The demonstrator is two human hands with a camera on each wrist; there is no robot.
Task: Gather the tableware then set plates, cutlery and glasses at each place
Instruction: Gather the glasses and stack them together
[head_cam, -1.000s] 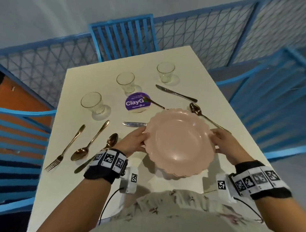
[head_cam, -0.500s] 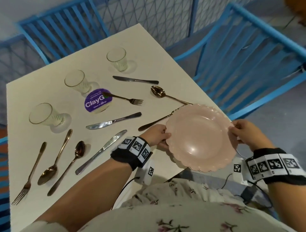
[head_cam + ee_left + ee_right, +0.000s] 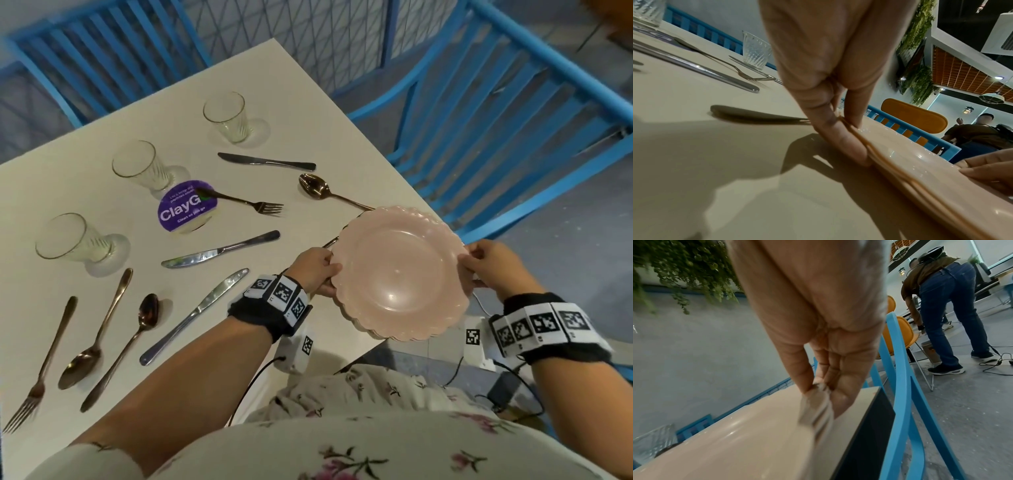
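Note:
A stack of pink scalloped plates (image 3: 399, 270) hangs over the near right corner of the white table (image 3: 102, 113). My left hand (image 3: 318, 270) pinches the stack's left rim (image 3: 863, 139). My right hand (image 3: 486, 265) pinches the right rim (image 3: 818, 405). Three clear glasses stand in a row: one (image 3: 73, 241), another (image 3: 142, 168) and the far one (image 3: 227, 114). Knives (image 3: 222, 250), forks (image 3: 246, 202) and spoons (image 3: 318, 188) lie scattered on the table.
A purple ClayGo sticker (image 3: 186, 209) lies under a fork's handle. Blue slatted chairs stand at the far end (image 3: 102, 44) and on the right (image 3: 513, 113). A person (image 3: 941, 305) bends over a table in the background.
The plate stack has moved right, from the middle of the near edge to over the table's right corner, with both hands still on its rim. My view has turned right.

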